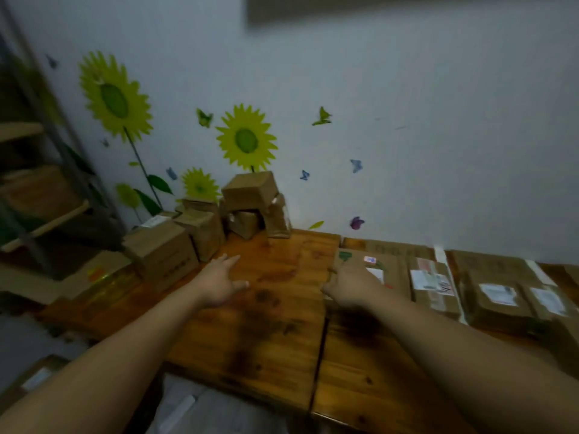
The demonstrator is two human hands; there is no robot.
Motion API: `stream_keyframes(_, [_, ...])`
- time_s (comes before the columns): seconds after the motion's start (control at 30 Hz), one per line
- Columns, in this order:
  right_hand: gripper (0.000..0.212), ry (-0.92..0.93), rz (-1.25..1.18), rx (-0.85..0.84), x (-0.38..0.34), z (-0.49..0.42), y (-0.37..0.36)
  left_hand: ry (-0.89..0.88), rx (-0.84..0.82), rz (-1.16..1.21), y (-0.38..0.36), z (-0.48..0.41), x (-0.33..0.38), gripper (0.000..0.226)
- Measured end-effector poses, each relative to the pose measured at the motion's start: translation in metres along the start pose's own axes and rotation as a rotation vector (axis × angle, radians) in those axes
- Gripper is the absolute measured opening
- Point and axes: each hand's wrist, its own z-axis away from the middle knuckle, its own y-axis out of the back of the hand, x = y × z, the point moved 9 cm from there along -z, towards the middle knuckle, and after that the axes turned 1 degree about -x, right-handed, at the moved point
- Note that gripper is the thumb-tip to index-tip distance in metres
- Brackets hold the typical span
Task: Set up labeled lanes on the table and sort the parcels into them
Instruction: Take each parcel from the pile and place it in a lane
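Both my arms reach forward over a brown wooden table [275, 336]. My left hand [219, 281] hovers above the bare wood with its fingers spread, holding nothing. My right hand [352, 286] rests on the near left corner of a flat cardboard parcel [388, 267] with stickers; whether it grips the parcel is unclear. More flat labelled parcels [498, 296] lie in a row to the right. Small brown boxes [250, 205] are piled against the wall at the back, and two larger boxes [166, 249] stand at the back left. The picture is blurred.
A metal shelving rack [40, 195] with boxes stands at the left. A box with yellow tape [103, 277] sits by the table's left edge. The wall behind carries sunflower and butterfly stickers. A seam [319, 355] splits the tabletop into two boards.
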Motion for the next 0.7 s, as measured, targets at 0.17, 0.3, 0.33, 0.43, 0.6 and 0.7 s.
stream_keyframes(0.17, [0.068,0.027,-0.008,-0.027,-0.075,-0.045,-0.004,0.078,-0.009,-0.015,0.045,-0.023,-0.093,0.077])
stream_keyframes(0.3, [0.069,0.030,0.001,-0.055,-0.113,-0.092,-0.007,0.128,-0.007,0.022,0.067,-0.049,-0.140,0.076])
stream_keyframes(0.33, [0.068,0.033,0.010,-0.056,-0.121,-0.105,-0.008,0.135,-0.017,0.025,0.070,-0.056,-0.150,0.076])
stream_keyframes(0.43, [0.069,0.051,0.017,-0.061,-0.147,-0.146,-0.014,0.157,-0.029,0.062,0.078,-0.083,-0.178,0.076])
stream_keyframes(0.6, [0.066,0.111,-0.033,-0.116,-0.206,-0.216,-0.031,0.235,0.010,0.019,0.103,-0.127,-0.233,0.073])
stream_keyframes(0.7, [0.065,0.143,-0.068,-0.171,-0.248,-0.242,-0.048,0.292,0.028,0.019,0.117,-0.149,-0.271,0.072])
